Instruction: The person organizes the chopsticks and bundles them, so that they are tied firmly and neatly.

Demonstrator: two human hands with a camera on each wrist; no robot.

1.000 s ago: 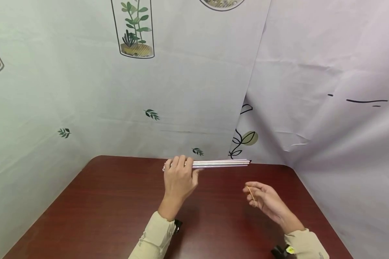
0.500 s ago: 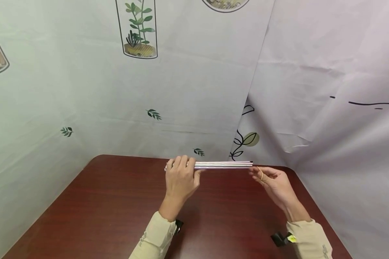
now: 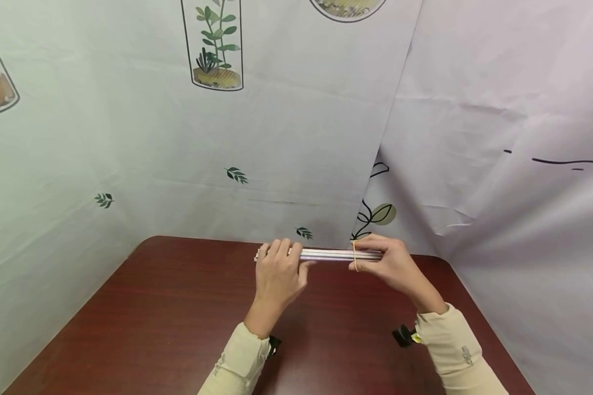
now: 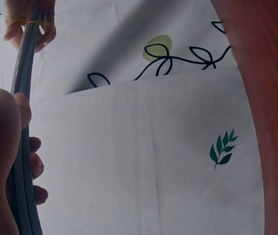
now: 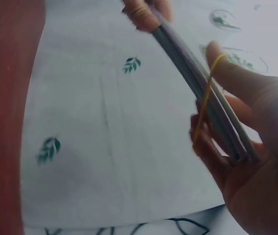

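Note:
A bundle of long, thin, pale sticks (image 3: 326,254) lies level above the far part of the table. My left hand (image 3: 278,277) grips it near its left end, the fingers over the top and the thumb below. Around the right part of the bundle, my right hand (image 3: 392,264) holds a yellow rubber band (image 3: 355,257) stretched between thumb and fingers. In the right wrist view the rubber band (image 5: 206,98) spans from the thumb to the fingers and crosses in front of the sticks (image 5: 183,54). The right ends of the sticks reach in towards the right palm.
A dark red-brown table (image 3: 168,307) with rounded far corners lies under both hands. White printed cloth (image 3: 296,137) hangs close behind it and along both sides. A black wrist camera (image 3: 403,336) hangs at the right sleeve.
My right hand has come up and left with the rubber band, from below and then beyond the sticks' right ends, to around them. My left hand keeps its grip.

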